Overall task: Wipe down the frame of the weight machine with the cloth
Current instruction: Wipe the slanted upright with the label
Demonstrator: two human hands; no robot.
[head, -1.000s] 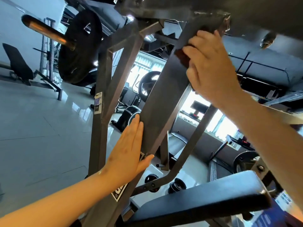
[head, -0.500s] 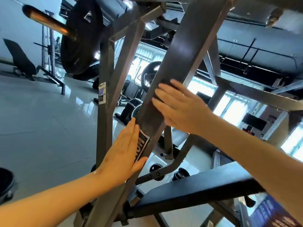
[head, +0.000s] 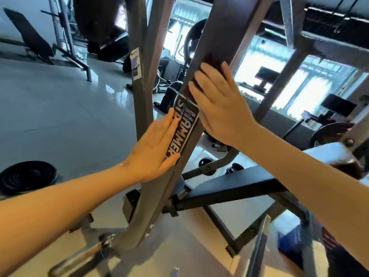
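The cloth (head: 212, 59), dark red, showed only as a small patch in the upper middle of the picture, lying on the wide sloping beam (head: 225, 27) of the machine frame. The right hand (head: 219, 104) covered most of it. The grip of this hand was released: the fingers (head: 201, 68) were straight and pressed the cloth flat against the metal, just above the black and white label (head: 183, 128). The left hand (head: 153, 148), in the middle of the picture, carried no cloth. Its grip was also released, the palm flat on the left side of the same beam and the thumb lying over the lower end of the label, I think to steady the person.

I judged the task to be in the middle of one beam only. The label, the lower part of the beam down to the foot at the bottom of the picture, and the upright post (head: 139, 86) to the left were probably not yet wiped, but the metal showed no clear difference between clean and dirty, so I could not tell this for sure. The bars under the seat pad (head: 229, 182) at the lower right also seemed left to do. A weight plate (head: 28, 176) lay on the floor (head: 69, 116) at the lower left, well apart from the hands
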